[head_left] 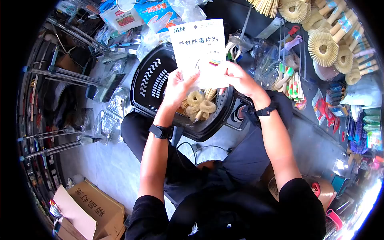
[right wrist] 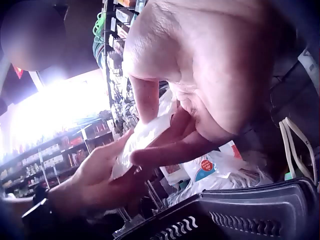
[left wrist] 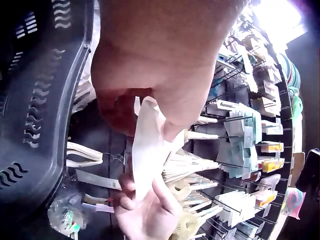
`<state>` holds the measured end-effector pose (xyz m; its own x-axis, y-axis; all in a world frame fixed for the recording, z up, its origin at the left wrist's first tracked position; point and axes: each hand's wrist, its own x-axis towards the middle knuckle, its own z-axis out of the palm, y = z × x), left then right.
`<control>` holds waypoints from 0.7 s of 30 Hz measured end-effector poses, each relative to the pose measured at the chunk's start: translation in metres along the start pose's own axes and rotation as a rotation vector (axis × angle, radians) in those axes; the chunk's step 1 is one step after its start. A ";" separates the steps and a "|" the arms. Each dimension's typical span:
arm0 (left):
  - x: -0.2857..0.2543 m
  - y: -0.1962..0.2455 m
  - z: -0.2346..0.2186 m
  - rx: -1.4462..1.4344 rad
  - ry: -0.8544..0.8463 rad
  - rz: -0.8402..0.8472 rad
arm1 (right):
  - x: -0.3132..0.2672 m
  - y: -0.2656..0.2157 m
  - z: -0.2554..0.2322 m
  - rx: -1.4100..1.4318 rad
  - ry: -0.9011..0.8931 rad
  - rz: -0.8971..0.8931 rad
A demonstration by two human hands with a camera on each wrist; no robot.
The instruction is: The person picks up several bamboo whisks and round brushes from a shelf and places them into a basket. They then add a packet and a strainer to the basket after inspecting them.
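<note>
Both hands hold up a white printed packet with dark Chinese lettering and a small hole at its top. My left hand pinches its lower left corner, thumb over the front. My right hand grips the lower right edge. In the left wrist view the packet is seen edge-on between the two hands. The right wrist view shows the packet tilted, with fingers around it. Below stands a black plastic basket, with several round pale-bristled brushes inside.
More pale brushes hang at the upper right. Small brushes with green and red parts lie to the right of the basket. Plastic-wrapped packages sit behind it. A cardboard box stands at the lower left, and metal rack arms jut in from the left.
</note>
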<state>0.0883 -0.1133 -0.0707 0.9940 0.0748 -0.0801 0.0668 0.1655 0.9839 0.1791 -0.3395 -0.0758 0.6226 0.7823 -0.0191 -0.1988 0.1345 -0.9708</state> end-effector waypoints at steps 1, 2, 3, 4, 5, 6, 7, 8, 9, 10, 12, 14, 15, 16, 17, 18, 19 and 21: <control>0.000 -0.001 -0.002 0.026 -0.011 -0.008 | 0.000 -0.003 0.000 -0.012 -0.018 0.017; -0.001 -0.003 -0.001 -0.012 0.002 0.020 | 0.001 -0.002 0.000 -0.019 -0.023 0.035; -0.002 -0.005 -0.001 -0.052 0.012 0.014 | 0.001 -0.002 0.001 -0.026 -0.026 0.023; -0.001 -0.006 -0.002 -0.093 0.019 0.011 | 0.002 -0.003 0.003 -0.037 -0.028 0.010; -0.001 -0.007 -0.002 -0.136 0.026 0.006 | 0.003 -0.003 0.004 -0.048 -0.030 -0.002; -0.003 0.001 0.002 -0.202 0.047 -0.026 | 0.004 0.001 0.003 -0.029 -0.027 -0.017; -0.003 0.000 0.002 -0.222 0.041 -0.027 | 0.007 0.006 0.000 -0.011 -0.024 -0.034; -0.001 0.000 -0.001 -0.241 0.035 -0.027 | 0.009 0.010 -0.002 0.005 -0.022 -0.052; 0.001 0.000 -0.002 -0.261 0.031 -0.026 | 0.009 0.008 0.002 0.050 0.014 -0.056; 0.006 -0.005 -0.001 -0.134 0.098 0.079 | 0.009 0.004 0.007 0.095 0.048 -0.062; 0.010 -0.018 0.011 0.373 0.324 0.437 | 0.011 -0.005 0.016 0.106 0.103 -0.086; 0.004 -0.012 0.017 0.682 0.324 0.537 | 0.013 0.004 0.028 -0.469 0.306 -0.281; 0.000 -0.008 0.019 0.587 0.129 0.445 | 0.015 0.006 0.032 -0.866 0.327 -0.472; 0.001 -0.017 0.021 0.382 0.039 0.332 | 0.013 0.010 0.041 -0.952 0.348 -0.532; 0.002 -0.025 0.025 0.176 -0.053 0.219 | 0.013 0.012 0.048 -0.982 0.327 -0.609; 0.000 -0.025 0.029 -0.083 -0.084 0.132 | 0.010 0.014 0.055 -1.002 0.292 -0.471; -0.002 -0.021 0.030 -0.154 -0.083 0.103 | 0.005 0.015 0.062 -1.017 0.256 -0.333; -0.002 -0.023 0.027 -0.430 -0.065 -0.066 | 0.005 0.015 0.064 -1.094 0.140 -0.381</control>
<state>0.0873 -0.1434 -0.0893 0.9931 -0.0093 -0.1171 0.1019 0.5633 0.8200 0.1315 -0.2947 -0.0749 0.5928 0.7212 0.3583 0.7352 -0.3031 -0.6063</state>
